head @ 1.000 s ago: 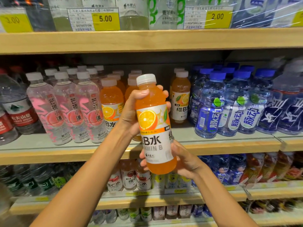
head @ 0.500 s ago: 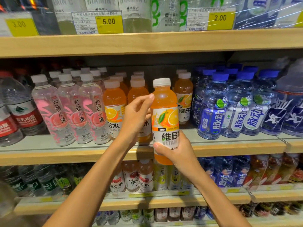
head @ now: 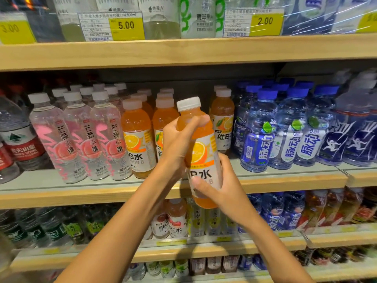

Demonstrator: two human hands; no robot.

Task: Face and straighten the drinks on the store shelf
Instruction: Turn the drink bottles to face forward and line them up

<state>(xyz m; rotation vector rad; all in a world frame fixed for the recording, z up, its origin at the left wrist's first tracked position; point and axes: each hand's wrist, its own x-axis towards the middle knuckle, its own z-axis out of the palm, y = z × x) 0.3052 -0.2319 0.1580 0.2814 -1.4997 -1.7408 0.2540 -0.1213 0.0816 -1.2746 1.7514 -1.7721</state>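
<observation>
At the far left of the middle shelf point(head: 61, 198), clear water bottles with red labels point(head: 19, 146) stand upright. Just right of them are rows of pink-labelled bottles point(head: 85, 139) with white caps, the three front ones level with each other near the shelf's front. Next come two rows of orange drink bottles point(head: 137, 137), their labels showing an orange slice and turned outward.

Near the middle, in front of the shelf's wooden edge, both hands hold a tilted orange bottle point(head: 204, 154) clear of the shelf. Its white cap leans to the left and its base sits lower and to the right, below the line of the shelf edge in the picture. Its label faces the camera. The left hand point(head: 176, 146) grips the upper half, fingers curled round the shoulder just under the cap. The right hand point(head: 224, 190) grips the lower half, thumb laid across the label and fingers wrapped behind.

Right of this bottle and farther back, set-back orange bottles point(head: 223, 121) stand upright in a row. Further right are several rows of blue-capped bottles point(head: 259, 137) with blue and white labels, then, at the far right, larger clear bottles with dark blue labels point(head: 350, 137).

On the shelf above, yellow price tags read 5.00 point(head: 126, 25) and 2.00 point(head: 265, 21). On the lower shelf point(head: 204, 252) stand more bottles.
</observation>
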